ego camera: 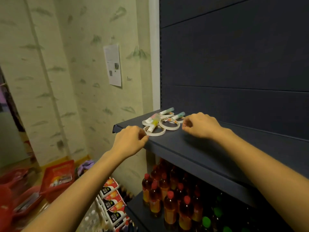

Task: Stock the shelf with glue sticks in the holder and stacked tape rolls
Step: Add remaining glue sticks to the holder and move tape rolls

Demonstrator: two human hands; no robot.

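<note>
Several white tape rolls lie flat and unstacked on the left end of the dark blue shelf [192, 148]; one is the front roll [160, 134], another the middle roll [169, 129]. Glue sticks lie loose across them: one green-capped [166, 111], another green-capped [178, 115], a pink and yellow one [153, 118], and a fourth [151, 129] on the front roll. My left hand [130, 142] hovers at the shelf's front edge, fingertips loosely curled beside the front roll. My right hand [199, 125] sits just right of the pile, fingers loosely curled, holding nothing I can see. No holder is in view.
On the shelf below stand red-capped amber drink bottles [168, 205] and green-capped ones [217, 213]. Drink cartons [113, 200] hang at the shelf's left side. Red baskets [58, 178] sit on the floor at lower left. A paper notice [113, 64] hangs on the wall.
</note>
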